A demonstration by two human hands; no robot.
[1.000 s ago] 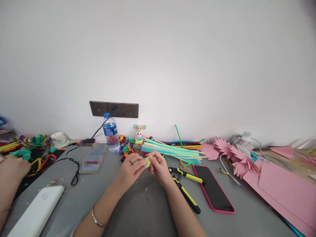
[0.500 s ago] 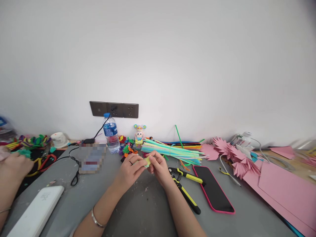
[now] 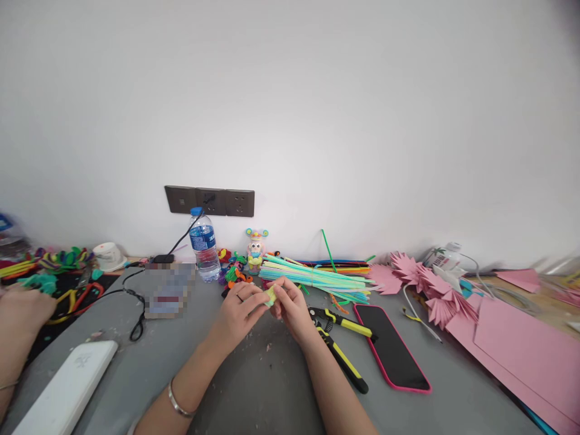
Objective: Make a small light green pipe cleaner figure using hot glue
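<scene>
Head view: a small, pale yellow-green piece (image 3: 270,296) is held between the fingertips of two bare hands, above the grey table (image 3: 272,386). Its material is too small to be told. If this piece is taken as the centre of a clock face, the left hand (image 3: 242,311) is found toward eight o'clock and the right hand (image 3: 290,305) toward four o'clock. By the right hand, the piece is pinched between the thumb and the bent forefinger, with no gap seen. By the left hand, its other end is covered with closely gathered fingers; the left thumb is hidden, so how firmly it is pressed cannot be told.

At four o'clock, pliers with black-and-yellow handles (image 3: 342,358) are placed, partly hidden behind the right hand; one handle is laid over the edge of a black-screened phone in a pink case (image 3: 399,353). Between two and three o'clock, a tied bundle of thin pastel sticks (image 3: 312,277) is seen. At eleven o'clock, a small colourful figurine with round blue ears (image 3: 255,251) is stood upright, and at ten o'clock a clear plastic bottle with blue label (image 3: 205,248). At nine o'clock, near the picture's edge, another person's hand (image 3: 29,308) is seen, well apart.
</scene>
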